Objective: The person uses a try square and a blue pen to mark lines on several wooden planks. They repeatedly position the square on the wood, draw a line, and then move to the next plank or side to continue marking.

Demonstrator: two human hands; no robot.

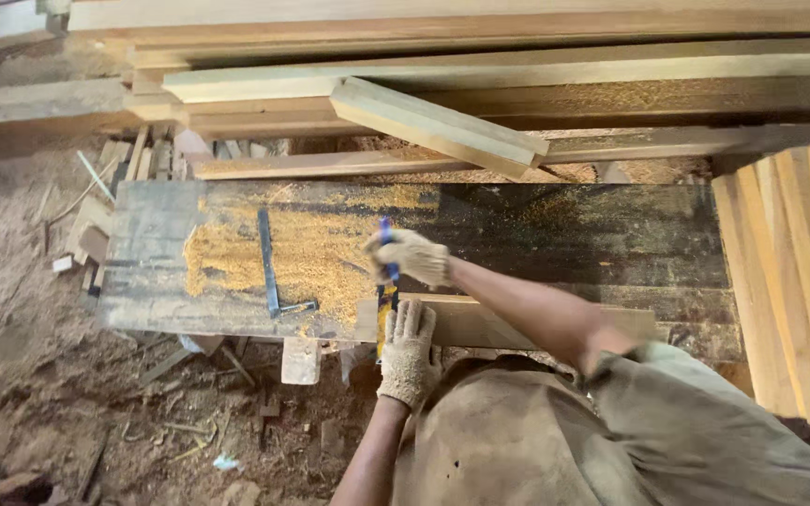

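Note:
My right hand, in a pale work glove, grips a blue pen or pencil with its tip at the far edge of a light wooden board. The board lies along the near edge of a dark workbench. My left hand, also gloved, rests flat with spread fingers on the board's left end. It presses on a yellow and black measuring tool laid across the board; most of that tool is hidden under the hand.
A dark metal square lies in a spread of sawdust on the bench's left half. Long planks are stacked beyond the bench and more stand at the right. Wood scraps litter the dirt floor.

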